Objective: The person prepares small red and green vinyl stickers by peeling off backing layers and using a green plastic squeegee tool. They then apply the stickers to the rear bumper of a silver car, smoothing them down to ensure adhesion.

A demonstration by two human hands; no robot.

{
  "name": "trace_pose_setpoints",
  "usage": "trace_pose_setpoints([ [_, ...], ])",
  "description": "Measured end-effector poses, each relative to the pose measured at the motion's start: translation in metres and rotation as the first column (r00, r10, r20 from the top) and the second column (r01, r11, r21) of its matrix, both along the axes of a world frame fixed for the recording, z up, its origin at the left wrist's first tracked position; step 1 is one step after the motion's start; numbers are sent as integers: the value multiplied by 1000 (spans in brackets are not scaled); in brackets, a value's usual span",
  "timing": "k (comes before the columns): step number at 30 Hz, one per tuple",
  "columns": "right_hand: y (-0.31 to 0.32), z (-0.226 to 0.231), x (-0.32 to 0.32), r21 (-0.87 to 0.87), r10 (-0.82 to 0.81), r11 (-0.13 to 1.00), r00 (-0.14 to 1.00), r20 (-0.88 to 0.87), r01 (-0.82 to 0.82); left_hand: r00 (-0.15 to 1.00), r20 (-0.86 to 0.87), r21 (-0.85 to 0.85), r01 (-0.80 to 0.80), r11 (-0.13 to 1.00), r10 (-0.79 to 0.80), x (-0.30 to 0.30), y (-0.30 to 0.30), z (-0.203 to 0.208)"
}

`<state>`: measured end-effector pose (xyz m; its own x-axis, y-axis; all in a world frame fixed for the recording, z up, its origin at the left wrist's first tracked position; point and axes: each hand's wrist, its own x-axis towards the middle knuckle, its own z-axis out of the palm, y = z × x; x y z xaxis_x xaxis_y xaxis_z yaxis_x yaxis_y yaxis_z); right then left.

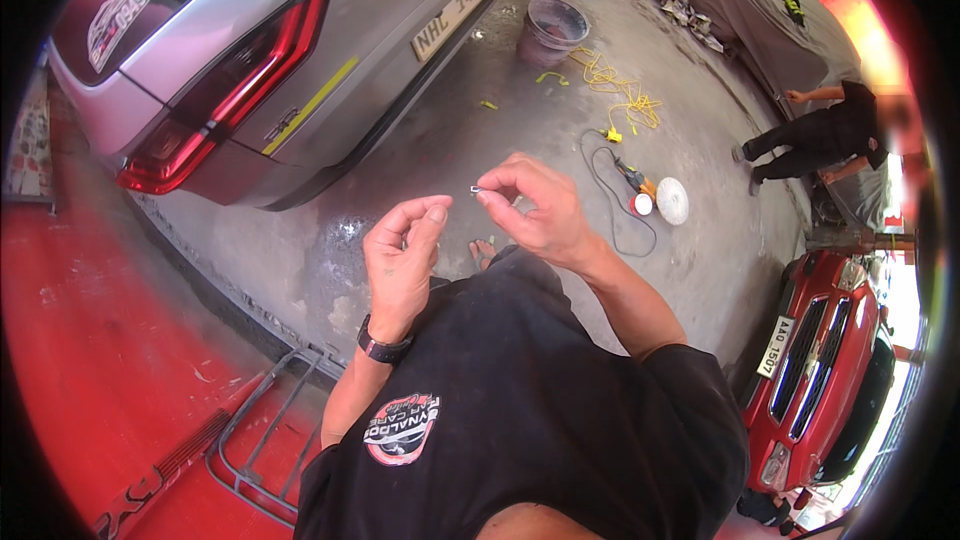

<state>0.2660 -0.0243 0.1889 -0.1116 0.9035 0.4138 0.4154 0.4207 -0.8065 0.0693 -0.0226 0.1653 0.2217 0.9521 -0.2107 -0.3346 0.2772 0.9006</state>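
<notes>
Held out in front of my chest, my right hand (540,210) pinches a small dark piece with a pale edge (475,190) between thumb and index finger. It is too small to name. A short gap to its left, my left hand (400,255) is closed, thumb pressed to index finger. Whether anything sits in that pinch cannot be seen. Both hands are above the grey concrete floor. The rear of a silver car (350,70) stands ahead to the left, with a red tail light (245,80) and a yellow-green strip of tape (312,105) on it.
A power polisher (638,180) with a round white pad (673,200) lies right of my hands, near a yellow cord (625,95). Beyond is a bucket (552,28). A red vehicle (815,370), another person (820,135) and a covered car (745,0) are right; a metal rack (270,430) is lower left.
</notes>
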Motion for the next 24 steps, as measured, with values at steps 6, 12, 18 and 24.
trace_pose_setpoints([
  [6, 6, 17, -23, 218, 54, 969, 963, 265, -114, 996, 85, 9, 8, 1000, -9, -13, 0, 9],
  [12, 12, 27, -34, 207, 148, 954, 943, 299, -216, 979, 201, 1, -41, 999, 40, -20, -1, 8],
  [18, 14, 23, -35, 130, 168, 974, 976, 140, -186, 901, 432, -178, 41, 983, 41, -26, 3, 8],
  [24, 18, 22, -30, 118, 186, 972, 972, 146, -204, 861, 504, -233, 60, 971, 67, -23, 5, 7],
])
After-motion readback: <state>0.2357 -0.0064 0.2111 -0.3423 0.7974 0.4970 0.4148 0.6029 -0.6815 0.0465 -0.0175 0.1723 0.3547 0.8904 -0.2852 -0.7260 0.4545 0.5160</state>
